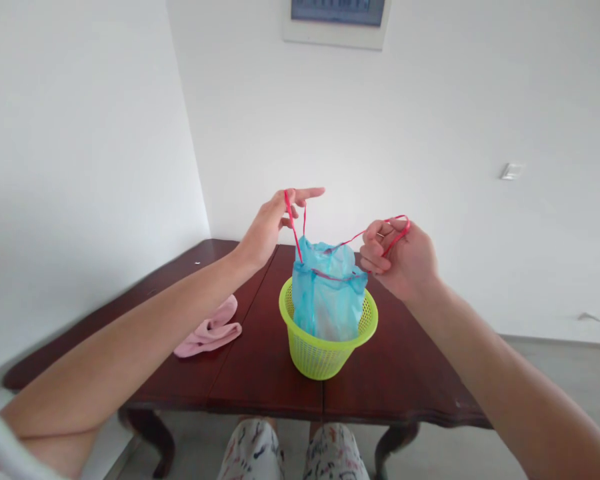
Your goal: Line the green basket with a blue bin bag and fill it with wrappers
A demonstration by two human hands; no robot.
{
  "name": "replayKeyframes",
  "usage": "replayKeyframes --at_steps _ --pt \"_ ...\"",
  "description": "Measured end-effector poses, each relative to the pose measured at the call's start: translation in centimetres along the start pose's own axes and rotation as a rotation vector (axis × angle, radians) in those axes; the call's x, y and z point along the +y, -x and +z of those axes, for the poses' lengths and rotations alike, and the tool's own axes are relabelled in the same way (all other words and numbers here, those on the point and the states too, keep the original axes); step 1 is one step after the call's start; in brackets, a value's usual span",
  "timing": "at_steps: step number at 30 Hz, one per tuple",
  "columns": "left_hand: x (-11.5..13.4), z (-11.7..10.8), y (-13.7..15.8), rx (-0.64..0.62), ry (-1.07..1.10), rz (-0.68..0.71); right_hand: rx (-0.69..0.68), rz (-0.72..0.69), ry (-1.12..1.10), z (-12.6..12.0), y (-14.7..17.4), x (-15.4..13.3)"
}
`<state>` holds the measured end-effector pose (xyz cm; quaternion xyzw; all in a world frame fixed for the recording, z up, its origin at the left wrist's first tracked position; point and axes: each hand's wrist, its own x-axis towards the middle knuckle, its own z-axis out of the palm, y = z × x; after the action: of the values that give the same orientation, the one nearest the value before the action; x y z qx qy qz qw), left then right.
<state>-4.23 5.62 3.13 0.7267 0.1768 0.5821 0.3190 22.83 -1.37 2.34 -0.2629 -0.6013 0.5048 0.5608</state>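
Observation:
A translucent blue drawstring bag (330, 300) stands upright inside a lime-green plastic basket (310, 357), its top sticking out above the rim. Red drawstrings (294, 227) come out of the bag's mouth on both sides. One red loop runs over my left hand (275, 223), at the upper left of the bag, with the index finger stretched out and the other fingers curled. The opposite loop lies around the fingers of my right hand (400, 257), which is closed to the right of the bag. Both loops are pulled up and outward from the bag.
A dark red-brown wooden table (260, 380) carries the basket. Pink cloth (213, 330) lies crumpled to the left, partly behind my left forearm. White walls stand behind and to the left, with a picture frame (335, 37) and a switch (512, 171).

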Motion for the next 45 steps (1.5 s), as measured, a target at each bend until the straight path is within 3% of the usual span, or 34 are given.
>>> replayKeyframes --at_steps 4,8,11,14,18,21,24,29,31,35,39,42,45 --pt "0.7 -1.4 -0.6 0.055 0.072 -0.046 -0.057 0.193 -0.021 -2.3 0.5 -2.2" --pt "0.4 -2.4 -1.3 0.126 0.088 -0.011 0.079 0.046 0.046 -4.3 1.2 -3.8" --pt "0.8 -1.7 -1.6 0.092 0.145 0.02 0.181 -0.137 0.235 -4.2 1.2 -4.4" --pt "2.3 0.2 -1.4 -0.071 0.183 -0.025 0.216 -0.34 0.468 -2.3 0.9 -4.6" --pt "4.3 3.5 -0.9 -0.365 -0.009 -0.066 0.06 -0.57 0.806 1.4 0.8 -5.3" --pt "4.7 5.6 -0.6 -0.562 -0.174 0.042 -0.059 -0.722 1.027 3.8 1.3 -6.1" --pt "4.7 6.7 -0.5 -0.626 -0.128 0.136 -0.076 -0.808 1.089 4.9 1.8 -6.5" --pt "4.3 5.9 -0.2 -0.686 0.137 -0.146 0.013 -0.704 0.919 3.6 2.3 -5.1" --pt "3.9 5.4 0.2 -0.695 0.228 -0.241 -0.004 -0.61 0.976 2.6 2.3 -4.1" --pt "2.1 5.2 1.0 -0.561 0.318 -0.365 0.053 -0.56 1.187 1.6 2.4 -2.3" --pt "0.5 5.0 1.2 -0.384 0.382 -0.476 0.181 -0.584 1.053 2.0 3.7 -0.5" --pt "0.3 4.4 1.0 -0.339 0.456 -0.497 0.009 -0.448 0.999 2.2 4.9 1.1" --pt "1.4 3.8 1.2 -0.399 0.393 -0.365 -0.164 -0.406 1.101 1.9 5.8 2.3"
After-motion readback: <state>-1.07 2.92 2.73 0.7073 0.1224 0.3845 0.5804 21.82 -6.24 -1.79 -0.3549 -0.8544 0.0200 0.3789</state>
